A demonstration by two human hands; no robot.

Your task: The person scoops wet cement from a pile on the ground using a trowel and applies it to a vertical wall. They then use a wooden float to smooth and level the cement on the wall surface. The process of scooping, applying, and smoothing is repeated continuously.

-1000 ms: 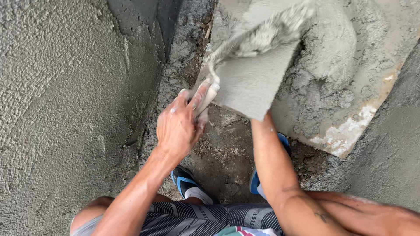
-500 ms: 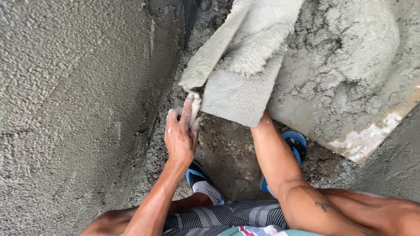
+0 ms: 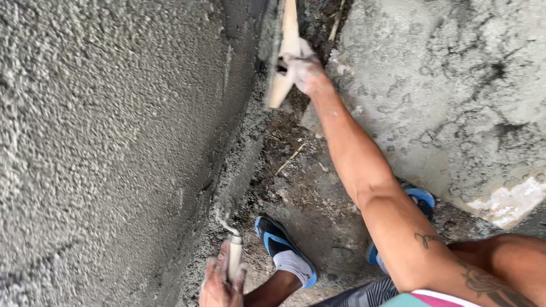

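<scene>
since the earlier frames the mortar-laden board has swung away from the middle of the view: the right hand [image 3: 304,71] has risen to the top of the picture and now carries a wooden float [image 3: 286,54] turned on edge close against the plastered wall [image 3: 114,142], while the left hand [image 3: 223,281] has dropped to the bottom edge. the right hand is clenched around the float's grip, knuckles dusted grey, its forearm stretching down across the frame to a tattooed upper arm at the lower right. the left hand is closed on the pale handle of a trowel [image 3: 232,250], whose bent metal neck curls up to the foot of the wall; its blade is too smeared with mortar to make out. the wall fills the left half, rough and wet grey. right of the float lies a heap of mixed mortar [image 3: 455,96] spread over a pale board. between wall and heap is bare dirt with scraps of twig, and on it stand two blue-and-black sandals [image 3: 281,247] worn over white socks, the other partly hidden behind the right arm.
</scene>
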